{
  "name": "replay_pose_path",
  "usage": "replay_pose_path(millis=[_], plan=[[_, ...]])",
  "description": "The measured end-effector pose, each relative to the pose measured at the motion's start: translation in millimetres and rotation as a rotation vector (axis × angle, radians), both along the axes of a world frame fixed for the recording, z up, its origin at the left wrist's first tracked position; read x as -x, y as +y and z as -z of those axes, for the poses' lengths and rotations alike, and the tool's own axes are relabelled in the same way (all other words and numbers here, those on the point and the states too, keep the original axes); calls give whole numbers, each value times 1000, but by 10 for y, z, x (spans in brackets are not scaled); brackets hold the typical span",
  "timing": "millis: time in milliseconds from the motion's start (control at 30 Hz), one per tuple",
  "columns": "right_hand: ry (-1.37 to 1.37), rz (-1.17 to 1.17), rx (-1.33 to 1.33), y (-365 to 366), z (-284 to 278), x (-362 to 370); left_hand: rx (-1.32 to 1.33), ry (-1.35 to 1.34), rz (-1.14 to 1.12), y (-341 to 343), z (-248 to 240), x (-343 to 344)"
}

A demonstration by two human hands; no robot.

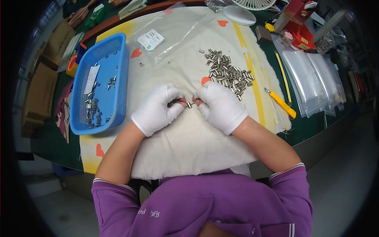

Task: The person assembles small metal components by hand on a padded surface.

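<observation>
Both of my hands wear white gloves with bare fingertips and meet over the middle of the pale cloth (169, 148). A small shiny metal cylinder (189, 105) shows between them, pinched at the fingertips of my left hand (157, 108). The thumb and fingers of my right hand (223, 107) are pressed together just beside it; what they grip is hidden. Beyond my right hand lies a loose pile of similar metal cylinders (229, 73). To the left stands a blue plastic basket (125, 79) with dark metal pieces (93, 110) and a paper slip (91, 80) inside.
A clear plastic bag (177, 33) with a white label lies at the back. At the right are a yellow utility knife (282, 104), stacked clear bags (306, 81) and a red bin (298, 34). A fan (254, 3) stands far back; cardboard boxes (39, 93) stand left.
</observation>
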State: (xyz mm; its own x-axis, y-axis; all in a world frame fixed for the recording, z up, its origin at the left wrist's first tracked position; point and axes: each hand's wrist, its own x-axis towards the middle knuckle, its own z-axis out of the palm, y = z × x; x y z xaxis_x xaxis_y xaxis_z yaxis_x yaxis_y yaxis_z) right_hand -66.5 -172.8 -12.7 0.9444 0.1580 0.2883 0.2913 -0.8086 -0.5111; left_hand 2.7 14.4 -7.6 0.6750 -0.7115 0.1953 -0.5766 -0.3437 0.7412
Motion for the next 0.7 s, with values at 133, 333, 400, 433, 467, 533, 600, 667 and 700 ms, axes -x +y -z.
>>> replay_pose_path(millis=[133, 333, 400, 433, 467, 533, 600, 667, 700], plan=[[49, 24, 50, 16, 9, -22, -152, -188, 58, 11, -80, 8], [48, 64, -12, 5, 0, -7, -267, -283, 21, -47, -159, 56], [39, 52, -61, 7, -10, -2, -238, -258, -1, -31, -146, 65], [32, 38, -109, 12, -9, -3, -209, -230, -23, -17, -135, 65], [32, 35, -111, 17, -7, -7, -212, -230, -26, -3, -126, 60], [35, 53, -60, 8, -14, 2, -190, -214, -19, -6, -111, 50], [51, 59, -5, 1, 1, -16, -230, -227, -11, -14, -93, 42], [66, 63, 51, -3, 12, -27, -271, -242, -4, -22, -84, 38], [48, 50, 61, 1, 21, -34, -270, -253, -13, -18, -77, 39]])
